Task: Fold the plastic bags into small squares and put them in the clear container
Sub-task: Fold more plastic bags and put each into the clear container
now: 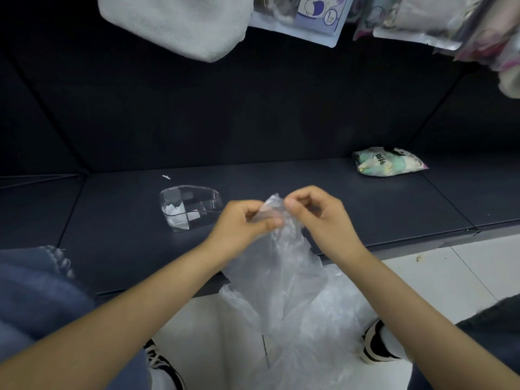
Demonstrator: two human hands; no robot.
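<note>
A clear, crinkled plastic bag (292, 280) hangs down from both my hands over the front edge of the dark shelf. My left hand (242, 223) pinches the bag's top end from the left. My right hand (318, 212) pinches the same end from the right, thumb and fingers curled on the film. The clear container (194, 205) stands on the shelf just left of my left hand and holds folded white pieces in its divided sections.
The dark shelf (365, 209) carries a packet of pastel items (389, 161) at the back right. A white cloth (180, 23) and hanging packets (309, 18) overhang from above. White floor tiles and my shoes (377, 344) lie below.
</note>
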